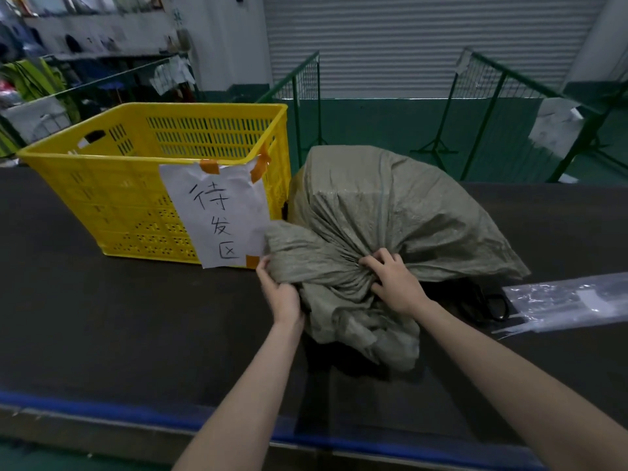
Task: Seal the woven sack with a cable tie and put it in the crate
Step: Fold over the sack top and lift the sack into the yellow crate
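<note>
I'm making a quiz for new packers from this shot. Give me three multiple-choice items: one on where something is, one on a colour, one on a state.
1. Where is the crate relative to the sack?
A. To its left
B. To its right
C. On top of it

2. What colour is the crate?
A. Blue
B. Yellow
C. Red

3. What is the state of the sack's neck?
A. Spread flat and open
B. Cut off
C. Bunched in both hands, no tie visible

Answers:
1. A: the crate stands on the table to the left of the sack.
2. B: its slotted walls are yellow, with a white paper sign taped on.
3. C: the left hand and right hand grip the gathered fabric, and no cable tie shows around it.
</note>
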Motion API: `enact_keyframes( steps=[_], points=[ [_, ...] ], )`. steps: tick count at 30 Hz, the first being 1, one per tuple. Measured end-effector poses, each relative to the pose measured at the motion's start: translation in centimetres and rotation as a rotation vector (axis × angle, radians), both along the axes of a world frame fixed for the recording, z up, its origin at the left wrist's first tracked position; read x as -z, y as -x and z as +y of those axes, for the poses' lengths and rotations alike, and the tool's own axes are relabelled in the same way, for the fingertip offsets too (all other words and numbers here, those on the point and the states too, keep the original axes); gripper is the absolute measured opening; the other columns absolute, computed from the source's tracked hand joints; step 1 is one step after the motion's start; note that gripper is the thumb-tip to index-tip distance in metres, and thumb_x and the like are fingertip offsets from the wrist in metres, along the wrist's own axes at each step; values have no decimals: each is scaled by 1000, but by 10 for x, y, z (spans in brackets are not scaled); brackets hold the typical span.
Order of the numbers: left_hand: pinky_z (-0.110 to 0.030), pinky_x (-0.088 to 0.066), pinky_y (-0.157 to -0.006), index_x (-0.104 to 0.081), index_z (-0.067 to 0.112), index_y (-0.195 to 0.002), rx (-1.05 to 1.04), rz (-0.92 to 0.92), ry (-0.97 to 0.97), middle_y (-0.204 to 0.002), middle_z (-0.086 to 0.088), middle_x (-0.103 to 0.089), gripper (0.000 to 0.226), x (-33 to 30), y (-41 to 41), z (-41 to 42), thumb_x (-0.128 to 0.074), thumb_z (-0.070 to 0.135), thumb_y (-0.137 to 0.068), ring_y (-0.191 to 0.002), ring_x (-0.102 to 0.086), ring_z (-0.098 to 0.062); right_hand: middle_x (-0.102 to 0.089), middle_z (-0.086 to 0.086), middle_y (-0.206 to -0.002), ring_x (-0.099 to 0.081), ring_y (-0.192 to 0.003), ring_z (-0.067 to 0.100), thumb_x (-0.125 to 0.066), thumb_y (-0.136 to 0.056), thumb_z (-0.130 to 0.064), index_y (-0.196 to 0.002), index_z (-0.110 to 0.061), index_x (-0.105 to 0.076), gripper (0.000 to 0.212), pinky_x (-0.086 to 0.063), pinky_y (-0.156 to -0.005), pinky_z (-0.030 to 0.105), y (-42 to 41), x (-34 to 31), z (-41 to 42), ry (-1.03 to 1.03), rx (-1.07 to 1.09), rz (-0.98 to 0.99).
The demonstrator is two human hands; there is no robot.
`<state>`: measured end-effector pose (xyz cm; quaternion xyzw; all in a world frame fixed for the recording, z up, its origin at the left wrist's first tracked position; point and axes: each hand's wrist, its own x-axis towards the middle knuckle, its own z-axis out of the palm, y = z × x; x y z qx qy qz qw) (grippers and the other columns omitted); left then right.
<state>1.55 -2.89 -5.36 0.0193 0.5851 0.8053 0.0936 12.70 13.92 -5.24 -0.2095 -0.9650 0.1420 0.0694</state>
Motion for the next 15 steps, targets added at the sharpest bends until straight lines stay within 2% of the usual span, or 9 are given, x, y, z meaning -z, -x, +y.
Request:
enact_keyframes(
  steps=[3,6,8,10,12,15],
  points=[
    [-30,-39,-94,-32,23,-130,103,149,262,-131,-6,-45,48,38,-9,-30,-45,-2,-92,-112,-47,-16,-39,5,-122,-40,-107,28,-56,-82,-15,-126,-28,-44,48,-51,-79,46,-4,4,-1,-45,-6,0],
    [-35,-33,-107,-10,35,-142,347,245,509,-147,-5,-29,75,76,1,-65,-53,2,-90,-134,-34,-21,-39,7,-123,-41,-108,31,-57,-81,-13,-127,-26,-44,50,-52,-80,46,-4,7,-2,-112,-28,-3],
    [-40,-25,-115,2,40,-144,449,331,644,-156,-2,-13,89,83,9,-80,-62,15,-88,-143,-21,-21,-40,9,-124,-42,-108,33,-59,-78,-13,-127,-25,-44,53,-51,-82,47,-2,8,-2,-175,-45,-17],
    [-49,-18,-117,6,37,-147,441,503,796,-159,4,1,97,77,17,-83,-66,35,-83,-146,-9,-21,-41,12,-129,-39,-112,35,-63,-74,-13,-130,-26,-44,60,-49,-85,49,-4,14,-1,-299,-16,10],
    [-52,-14,-114,7,34,-148,383,709,924,-159,3,10,101,63,20,-82,-61,56,-77,-146,-3,-25,-36,13,-135,-35,-116,35,-65,-68,-15,-136,-27,-38,74,-46,-86,50,-10,22,-3,-387,79,68],
    [-58,-15,-112,7,37,-148,435,1004,1055,-159,-4,11,105,47,27,-78,-55,73,-71,-146,0,-29,-28,13,-138,-31,-119,34,-76,-60,-17,-141,-25,-26,95,-40,-89,54,-14,28,-3,-301,257,111]
  ],
)
